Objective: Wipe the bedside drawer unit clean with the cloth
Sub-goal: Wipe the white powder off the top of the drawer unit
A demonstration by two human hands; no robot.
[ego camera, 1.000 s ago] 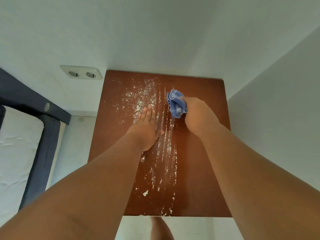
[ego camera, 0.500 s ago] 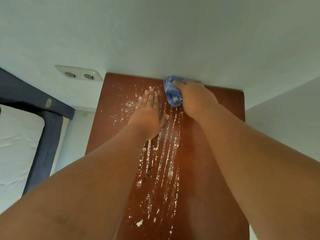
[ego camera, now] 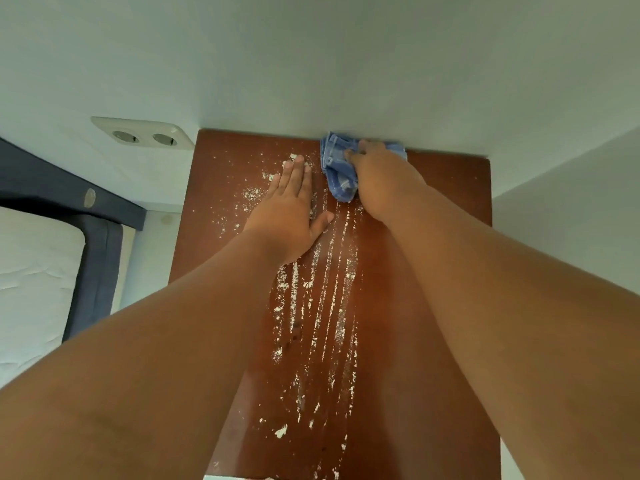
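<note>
The brown wooden top of the bedside drawer unit (ego camera: 446,209) fills the middle of the view, against the white wall. White powder (ego camera: 322,306) lies on it in long streaks down the centre and in specks at the back left. My right hand (ego camera: 381,181) presses a bunched blue checked cloth (ego camera: 337,168) onto the top at its back edge, touching the wall. My left hand (ego camera: 289,213) lies flat on the top, palm down, fingers together, just left of the cloth, over some powder.
A double wall socket (ego camera: 145,133) sits on the wall left of the unit. A bed with a white mattress (ego camera: 31,282) and dark blue frame (ego camera: 93,268) stands at the left. A second white wall (ego camera: 568,230) closes in on the right.
My right hand pushed the cloth away from me, from the middle of the top to its back edge at the wall. My left hand slid forward alongside it. The view leaned in closer.
</note>
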